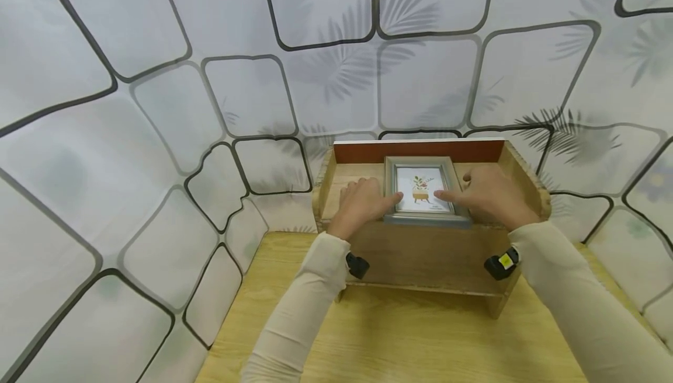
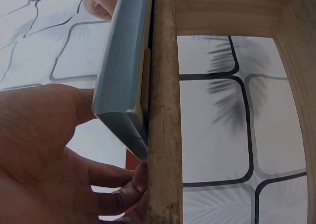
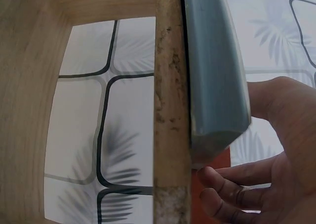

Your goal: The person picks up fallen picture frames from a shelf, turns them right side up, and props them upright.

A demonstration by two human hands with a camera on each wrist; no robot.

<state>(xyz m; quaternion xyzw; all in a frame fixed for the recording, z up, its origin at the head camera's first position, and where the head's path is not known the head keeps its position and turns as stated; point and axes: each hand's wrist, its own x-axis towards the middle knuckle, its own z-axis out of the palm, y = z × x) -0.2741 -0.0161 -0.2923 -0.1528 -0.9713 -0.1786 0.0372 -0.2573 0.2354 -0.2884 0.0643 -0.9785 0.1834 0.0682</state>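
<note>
Head view, picture frame (image 1: 420, 190): right of centre, lying face up on the wooden shelf (image 1: 415, 257), near edge along the shelf's front edge.
Artwork: leafy plant with a red flower in an orange planter (tiny lettering at lower right, can't read it).
Left hand (image 1: 364, 203): at the frame's left side, thumb over its face; grip closed on it.
Right hand (image 1: 489, 193): at the opposite side, thumb also over the face; grip closed on it too.
Cuffs: black device (image 1: 357, 266) at left wrist, another (image 1: 500, 264) at right.
Background: wood-grain counter (image 1: 399, 342) along the bottom, patterned wall (image 1: 336, 94) behind.
Left wrist view, frame: upper centre, blue-grey side next to the shelf's board; fingers curl by its lower corner.
Right wrist view, frame: upper right of centre, against the board; fingertips by its lower corner, red panel (image 3: 219, 160) behind.
</note>
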